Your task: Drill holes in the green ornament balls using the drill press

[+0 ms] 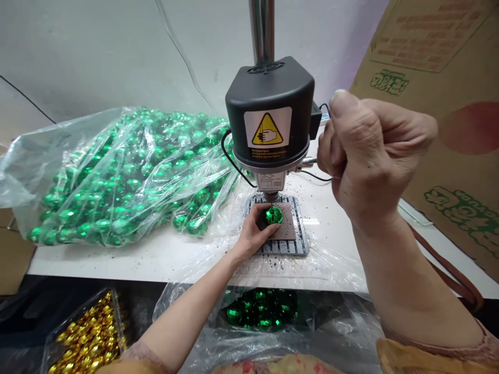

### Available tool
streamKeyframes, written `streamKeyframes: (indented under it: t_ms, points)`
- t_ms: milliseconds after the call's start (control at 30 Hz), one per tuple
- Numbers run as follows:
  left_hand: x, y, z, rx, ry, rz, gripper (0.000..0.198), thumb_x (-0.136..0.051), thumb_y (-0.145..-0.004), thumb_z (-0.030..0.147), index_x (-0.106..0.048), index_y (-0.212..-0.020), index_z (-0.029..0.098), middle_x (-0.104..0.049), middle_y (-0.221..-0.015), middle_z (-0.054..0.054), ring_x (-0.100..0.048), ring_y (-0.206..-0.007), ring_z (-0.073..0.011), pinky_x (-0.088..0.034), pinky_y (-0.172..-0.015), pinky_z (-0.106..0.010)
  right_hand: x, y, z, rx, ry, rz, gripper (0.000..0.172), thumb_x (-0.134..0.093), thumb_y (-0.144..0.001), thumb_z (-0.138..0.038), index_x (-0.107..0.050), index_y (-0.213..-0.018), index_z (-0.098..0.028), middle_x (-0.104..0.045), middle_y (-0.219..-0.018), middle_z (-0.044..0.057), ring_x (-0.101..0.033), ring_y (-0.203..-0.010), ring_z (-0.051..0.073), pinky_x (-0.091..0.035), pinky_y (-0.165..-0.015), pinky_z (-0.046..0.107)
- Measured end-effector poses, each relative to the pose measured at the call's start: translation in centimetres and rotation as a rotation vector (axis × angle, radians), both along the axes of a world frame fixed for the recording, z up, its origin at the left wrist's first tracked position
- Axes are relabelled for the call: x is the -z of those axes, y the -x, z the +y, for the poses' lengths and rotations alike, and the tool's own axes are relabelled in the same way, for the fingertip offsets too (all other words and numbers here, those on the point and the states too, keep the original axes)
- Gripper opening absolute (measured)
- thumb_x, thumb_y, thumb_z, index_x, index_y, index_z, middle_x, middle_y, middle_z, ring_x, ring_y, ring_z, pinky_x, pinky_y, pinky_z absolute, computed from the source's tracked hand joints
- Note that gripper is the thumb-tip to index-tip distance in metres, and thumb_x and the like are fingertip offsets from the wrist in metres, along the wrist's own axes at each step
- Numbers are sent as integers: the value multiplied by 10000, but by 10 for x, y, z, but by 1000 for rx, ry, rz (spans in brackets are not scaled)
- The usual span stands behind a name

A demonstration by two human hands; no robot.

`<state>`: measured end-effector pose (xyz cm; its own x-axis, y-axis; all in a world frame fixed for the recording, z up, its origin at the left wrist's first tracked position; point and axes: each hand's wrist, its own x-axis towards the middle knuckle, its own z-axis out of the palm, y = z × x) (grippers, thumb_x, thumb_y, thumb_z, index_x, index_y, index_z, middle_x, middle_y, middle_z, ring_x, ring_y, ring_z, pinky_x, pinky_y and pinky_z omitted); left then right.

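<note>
Directly under the head of the drill press [268, 111], the left hand [255, 231] grips a green faceted ball [275, 215] between thumb and fingers. This ball sits just beyond the thumb, on a brown board [289, 228] over the metal base [302, 245]; the hand comes from the side, probably so that the ball cannot roll or turn, and the top remains free for the bit. Whether the bit already enters the ball, I cannot tell. Above and to the right of the left hand, the right hand [376, 145] is closed in a fist around the metal lever [310, 162], whose end is hidden; it seems to be held there for controlling the height of the head.

To the left of the left hand lies a clear bag of green balls [117, 176], its nearest edge close to the base. Behind the right hand, a cardboard box [440, 171] limits the space on that side. Nearer the body, below the left forearm, are golden balls [89, 337].
</note>
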<state>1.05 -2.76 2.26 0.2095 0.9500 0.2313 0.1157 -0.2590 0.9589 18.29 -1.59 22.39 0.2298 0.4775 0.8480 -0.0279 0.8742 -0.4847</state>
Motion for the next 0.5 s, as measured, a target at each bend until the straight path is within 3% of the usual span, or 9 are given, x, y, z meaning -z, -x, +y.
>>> streamKeyframes:
  t_ms: [200,300,500]
  points:
    - [2,0,1,-4,5,-15,514,-840,-845,388,-583,-1256,218,-666,-1300,-105,-633,-1228,-279,-490,-1083,-428,2,6,-7,87,35,30,489,-563,-956,-139,-350,-519,-190,-303,-478,-59,-328,-447,32,-225,-476,271]
    - [6,1,2,-3,10,-29,520,-845,-841,395,-586,-1259,224,-660,-1307,-103,-632,-1228,-275,-482,-1087,-426,11,8,-11,142,22,70,512,-605,-932,-158,-331,-501,-188,-264,-472,-56,-308,-429,41,-183,-485,302]
    - [11,1,3,-21,-3,-35,520,-866,-822,388,-606,-1247,234,-663,-1309,-98,-628,-1223,-276,-471,-1095,-434,33,3,-18,188,9,15,528,-613,-937,-223,-284,-527,-166,-267,-483,-51,-310,-434,41,-254,-527,320]
